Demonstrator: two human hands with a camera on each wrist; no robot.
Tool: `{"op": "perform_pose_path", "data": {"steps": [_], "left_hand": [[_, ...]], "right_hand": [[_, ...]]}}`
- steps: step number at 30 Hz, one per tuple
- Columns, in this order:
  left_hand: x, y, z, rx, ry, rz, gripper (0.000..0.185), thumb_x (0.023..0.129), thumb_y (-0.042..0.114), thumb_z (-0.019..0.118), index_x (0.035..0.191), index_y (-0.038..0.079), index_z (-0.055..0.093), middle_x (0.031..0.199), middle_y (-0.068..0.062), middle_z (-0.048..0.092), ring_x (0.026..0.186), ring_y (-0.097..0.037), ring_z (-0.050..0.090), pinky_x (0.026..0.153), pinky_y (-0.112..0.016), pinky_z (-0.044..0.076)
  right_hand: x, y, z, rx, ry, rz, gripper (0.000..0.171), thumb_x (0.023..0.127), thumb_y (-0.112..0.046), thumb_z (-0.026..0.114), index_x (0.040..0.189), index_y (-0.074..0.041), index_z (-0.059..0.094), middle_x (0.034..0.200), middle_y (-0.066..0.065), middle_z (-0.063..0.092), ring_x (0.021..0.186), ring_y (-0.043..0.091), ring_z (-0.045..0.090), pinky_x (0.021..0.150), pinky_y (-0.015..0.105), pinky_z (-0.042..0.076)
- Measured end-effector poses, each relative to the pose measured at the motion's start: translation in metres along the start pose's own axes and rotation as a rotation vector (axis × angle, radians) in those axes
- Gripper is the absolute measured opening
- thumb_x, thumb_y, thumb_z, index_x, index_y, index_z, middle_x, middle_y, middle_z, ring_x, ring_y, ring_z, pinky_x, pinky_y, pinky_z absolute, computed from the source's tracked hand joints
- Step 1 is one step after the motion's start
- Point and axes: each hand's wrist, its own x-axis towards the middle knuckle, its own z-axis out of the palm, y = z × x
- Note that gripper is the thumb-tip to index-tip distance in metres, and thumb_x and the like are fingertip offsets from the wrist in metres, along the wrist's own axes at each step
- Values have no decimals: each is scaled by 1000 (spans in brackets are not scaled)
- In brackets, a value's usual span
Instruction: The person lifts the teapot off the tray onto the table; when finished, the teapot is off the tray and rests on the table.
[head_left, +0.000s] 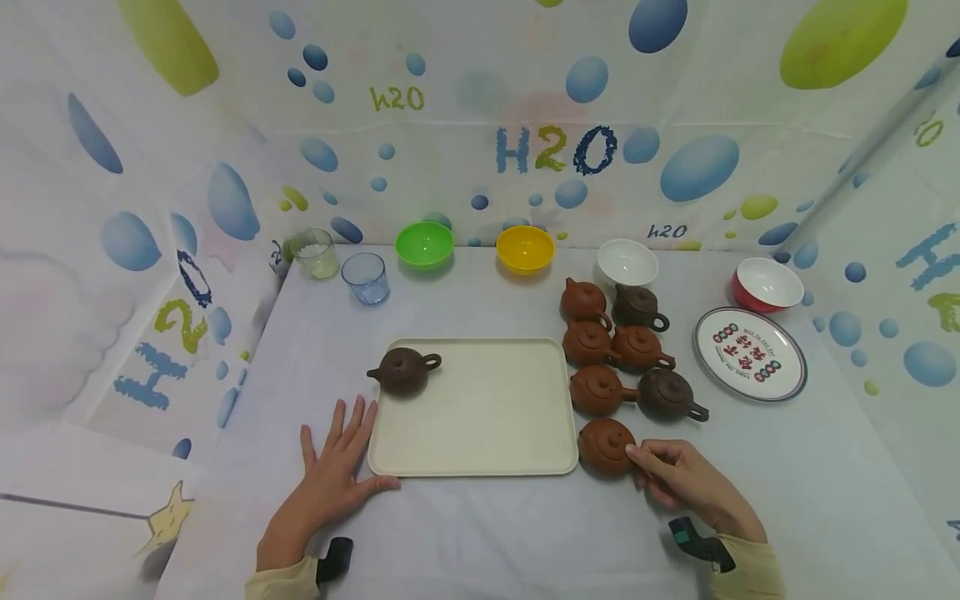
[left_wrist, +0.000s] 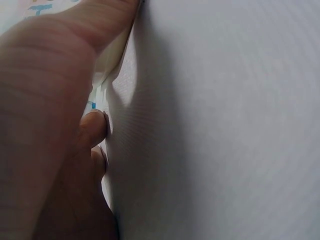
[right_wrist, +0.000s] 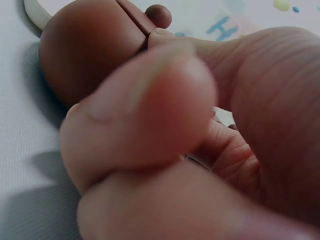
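Observation:
My right hand (head_left: 686,479) pinches the handle side of a reddish-brown clay teapot (head_left: 602,448) beside the tray's lower right corner. In the right wrist view the rounded body of this teapot (right_wrist: 90,50) shows beyond the fingers, which hide its handle. My left hand (head_left: 337,467) lies with spread, straight fingers at the lower left of a cream tray (head_left: 480,417), touching its edge. On the tray's upper left rests a dark brown teapot (head_left: 402,371), its spout pointing left. The left wrist view shows mostly the hand (left_wrist: 45,100) and white cloth.
More teapots, reddish-brown (head_left: 600,390) and dark (head_left: 667,394), stand in two columns right of the tray. Behind are two glasses (head_left: 365,279), a green bowl (head_left: 424,247), a yellow bowl (head_left: 525,252), a white bowl (head_left: 627,265) and a red-and-white bowl (head_left: 765,287). A printed plate (head_left: 750,354) lies far right.

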Motion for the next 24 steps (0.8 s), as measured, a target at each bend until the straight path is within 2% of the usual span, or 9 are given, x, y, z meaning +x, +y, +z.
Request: {"op": "perform_pose_path", "data": {"steps": [7, 14, 24], "left_hand": [[0, 1, -2, -3, -10, -4, 121, 80, 62, 84, 172, 13, 22, 180, -21, 12, 168, -48, -4, 119, -83, -18], [-2, 1, -3, -9, 22, 25, 123, 77, 63, 86, 171, 12, 25, 179, -23, 16, 167, -50, -1, 118, -85, -16], [-1, 2, -5, 7, -6, 4, 123, 77, 62, 87, 171, 11, 25, 179, -23, 15, 167, -50, 0, 118, -85, -15]], "right_hand": [[0, -1, 0, 8, 5, 20, 51, 113, -36, 55, 101, 13, 59, 62, -6, 51, 50, 7, 42, 47, 21, 36], [-1, -2, 1, 10, 30, 56, 51, 111, -39, 58, 106, 11, 63, 68, -4, 60, 51, 9, 47, 48, 21, 39], [-2, 0, 3, 21, 60, 33, 46, 110, -37, 61, 103, 8, 66, 70, -2, 67, 50, 8, 51, 49, 20, 42]]}}
